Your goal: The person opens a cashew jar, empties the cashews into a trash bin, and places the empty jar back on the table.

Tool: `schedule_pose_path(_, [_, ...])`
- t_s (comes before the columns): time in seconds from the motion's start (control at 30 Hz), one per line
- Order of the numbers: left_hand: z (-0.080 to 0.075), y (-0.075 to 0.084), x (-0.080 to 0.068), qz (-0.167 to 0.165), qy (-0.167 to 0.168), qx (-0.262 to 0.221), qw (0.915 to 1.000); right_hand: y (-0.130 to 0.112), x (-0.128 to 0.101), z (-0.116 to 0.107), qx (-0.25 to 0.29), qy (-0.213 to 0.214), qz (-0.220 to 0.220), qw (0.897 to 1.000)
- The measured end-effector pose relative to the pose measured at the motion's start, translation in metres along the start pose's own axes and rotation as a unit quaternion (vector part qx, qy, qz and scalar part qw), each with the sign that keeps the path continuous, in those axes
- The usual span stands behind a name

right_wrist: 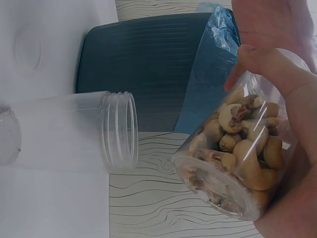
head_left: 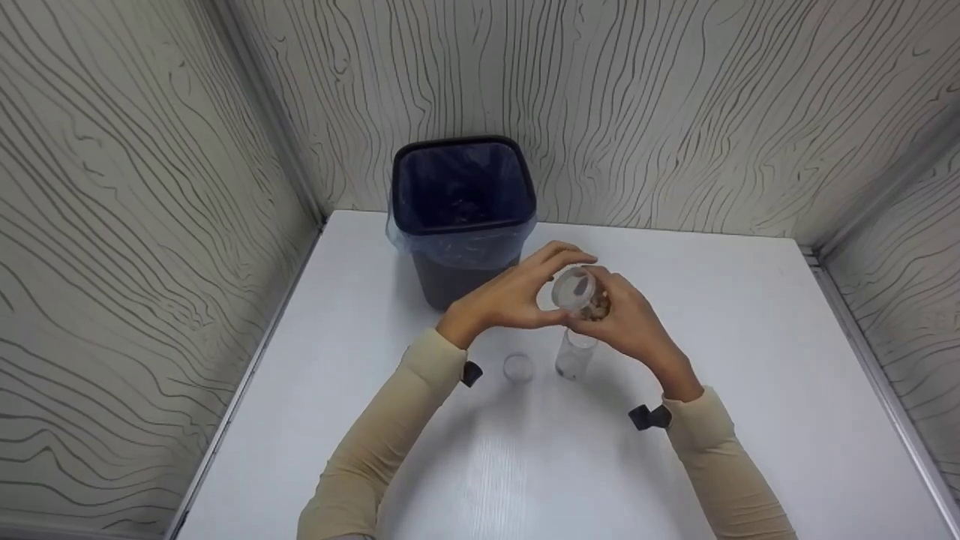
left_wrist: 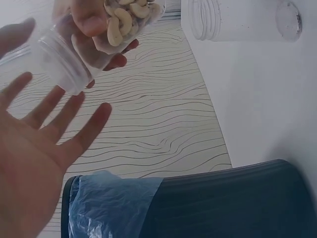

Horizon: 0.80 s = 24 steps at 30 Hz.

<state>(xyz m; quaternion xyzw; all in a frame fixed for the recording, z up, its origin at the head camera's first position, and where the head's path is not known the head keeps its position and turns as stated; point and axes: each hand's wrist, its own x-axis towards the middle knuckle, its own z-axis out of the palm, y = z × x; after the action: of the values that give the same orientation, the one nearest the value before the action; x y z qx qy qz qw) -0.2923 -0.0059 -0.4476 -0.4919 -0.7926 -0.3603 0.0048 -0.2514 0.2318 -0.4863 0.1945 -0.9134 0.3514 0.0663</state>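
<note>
While right hand (head_left: 634,326) grips cashew jar (right_wrist: 237,158) — left hand (head_left: 517,296) spread open | beside jar

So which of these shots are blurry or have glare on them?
Head view: sharp, soft glare on the table. Left wrist view: left hand close and blurred, jar hazy. Right wrist view: cashews crisp, highlights on the jar, empty jar pale against the table.
</note>
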Motion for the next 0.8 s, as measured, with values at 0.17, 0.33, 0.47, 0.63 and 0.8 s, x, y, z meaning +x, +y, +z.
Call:
schedule_pose_path(0.17, [0.000, 0.002, -0.001, 0.021, 0.000, 0.004, 0.9998, 0.001, 0.001, 0.000, 0.019, -0.006, 0.005, 1.000])
schedule_pose_path(0.33, [0.003, 0.002, -0.002, 0.030, -0.005, 0.014, 0.9994, 0.001, 0.001, 0.000, 0.016, -0.008, 0.005, 1.000])
schedule_pose_path(0.47, [0.008, 0.001, -0.002, 0.038, -0.007, 0.020, 0.9991, 0.001, -0.001, 0.001, 0.010, -0.009, 0.009, 1.000])
schedule_pose_path(0.63, [0.011, 0.000, -0.002, 0.040, 0.000, 0.019, 0.9990, 0.001, -0.003, 0.001, 0.019, -0.010, 0.012, 1.000])
schedule_pose_path(0.8, [0.010, 0.001, -0.001, 0.045, 0.007, 0.021, 0.9988, 0.002, -0.003, 0.001, 0.023, -0.011, 0.011, 1.000])
